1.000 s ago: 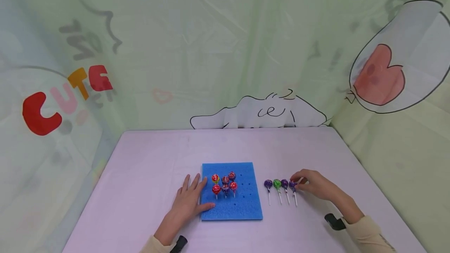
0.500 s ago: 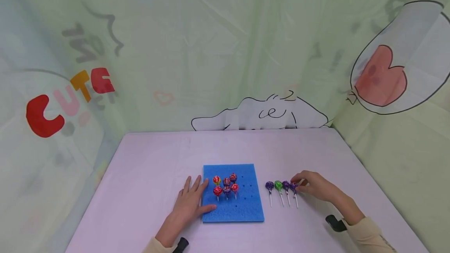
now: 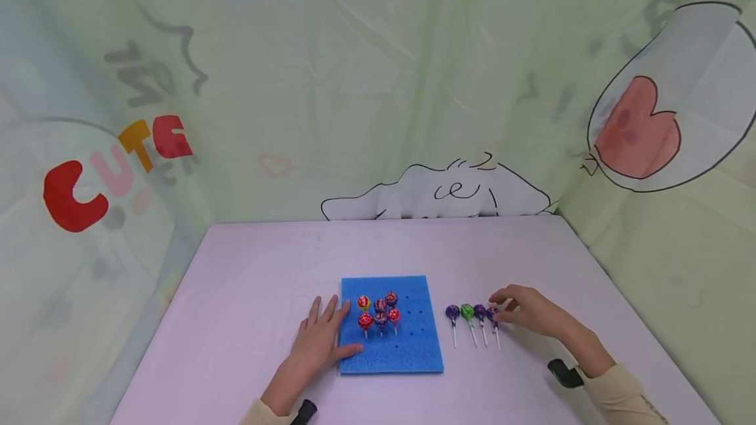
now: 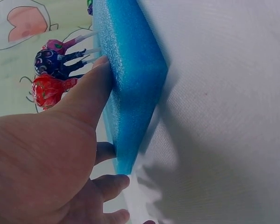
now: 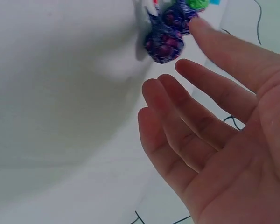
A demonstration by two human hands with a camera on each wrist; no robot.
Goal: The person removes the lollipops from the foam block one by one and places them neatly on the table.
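My left hand [image 3: 315, 340] rests at the left edge of a blue foam board [image 3: 416, 356], thumb on its top and the other fingers spread along its side. Several wrapped lollipops, among them a red one [image 4: 47, 91] and a dark blue one [image 4: 46, 61], stand upright in the board by their sticks. On the table to the right lie a green lollipop [image 3: 467, 311] and several purple ones. Beside the rightmost purple lollipop [image 5: 163, 44] is my right hand [image 3: 527, 309]; its fingers are loosely bent and apart, with none closed around the candy.
Small holes [image 3: 410, 333] dot the right part of the board. The pale table [image 3: 266, 254] is bordered by a printed curtain [image 3: 354, 84] at the back and sides. A dark strap piece [image 3: 564, 374] sits at each wrist.
The right hand's fingers have loosened slightly at the rightmost purple lollipop. The whole view has shifted a little; the left hand and the board keep their place together.
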